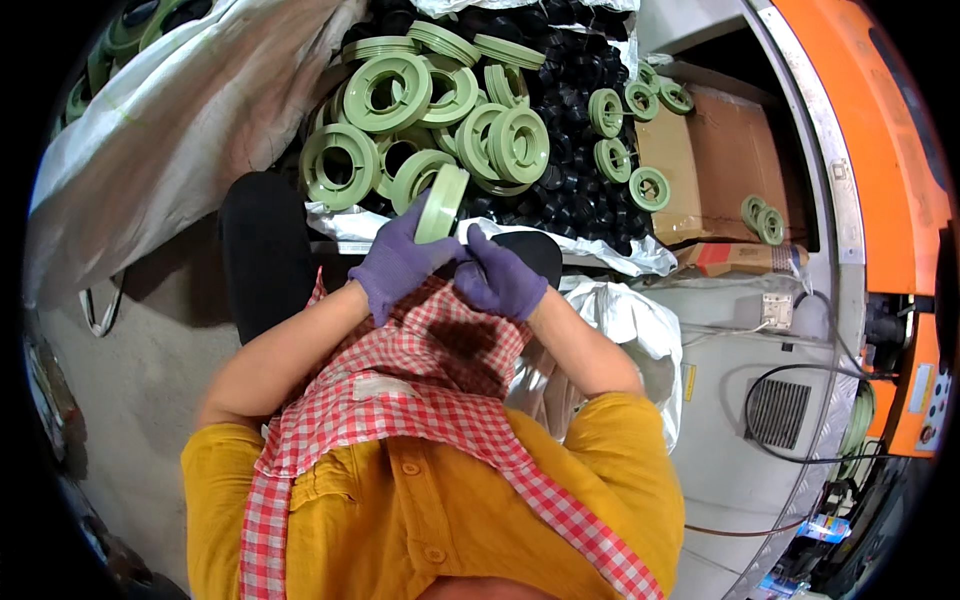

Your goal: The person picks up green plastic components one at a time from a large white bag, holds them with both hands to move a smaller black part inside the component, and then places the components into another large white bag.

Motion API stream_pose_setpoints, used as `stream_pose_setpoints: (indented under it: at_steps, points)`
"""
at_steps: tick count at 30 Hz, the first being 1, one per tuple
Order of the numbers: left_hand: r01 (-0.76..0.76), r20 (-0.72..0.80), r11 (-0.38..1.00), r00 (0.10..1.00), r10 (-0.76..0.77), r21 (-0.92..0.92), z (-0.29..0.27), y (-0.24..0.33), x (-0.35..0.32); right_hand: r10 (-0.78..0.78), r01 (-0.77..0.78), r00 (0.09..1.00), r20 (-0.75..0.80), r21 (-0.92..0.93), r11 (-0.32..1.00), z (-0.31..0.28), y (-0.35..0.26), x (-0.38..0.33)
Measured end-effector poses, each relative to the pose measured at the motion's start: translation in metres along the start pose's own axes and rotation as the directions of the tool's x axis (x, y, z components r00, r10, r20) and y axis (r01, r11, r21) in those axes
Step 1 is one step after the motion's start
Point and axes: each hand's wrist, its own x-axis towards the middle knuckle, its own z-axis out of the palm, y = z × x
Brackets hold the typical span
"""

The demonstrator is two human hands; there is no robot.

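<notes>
Both my hands wear purple gloves. My left hand (pixel 396 258) is wrapped round a pale green plastic ring (pixel 441 204), tilted on edge above my lap. Just right of it, my right hand (pixel 498 278) is closed, its thumb up near the ring's lower edge. Whatever its fingers may hold is hidden. Beyond my hands lies a heap of similar green flanged rings (pixel 386 92), piled over many small black plastic parts (pixel 575 150).
A white woven sack (pixel 200 130) rises at the left. More green rings (pixel 650 188) lie by a cardboard box (pixel 735 150) at the right. An orange machine (pixel 845 130) with a grey base (pixel 725 400) and black cables stands along the right. White plastic sheeting (pixel 640 340) hangs beside my right arm.
</notes>
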Motion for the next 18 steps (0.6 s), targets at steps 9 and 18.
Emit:
stream_pose_setpoints:
  at_steps: [9, 18]
  points:
    - [-0.372, -0.109, 0.279, 0.749, 0.653, -0.885, -0.104, 0.119, 0.043, -0.917, -0.203, 0.368, -0.153, -0.976, 0.081, -0.101, -0.033, 0.079]
    - [-0.077, 0.033, 0.927, 0.995, 0.096, -0.367, -0.043, 0.005, 0.074, -0.570, 0.733, 0.677, -0.465, 0.496, 0.466, 0.001, -0.069, 0.041]
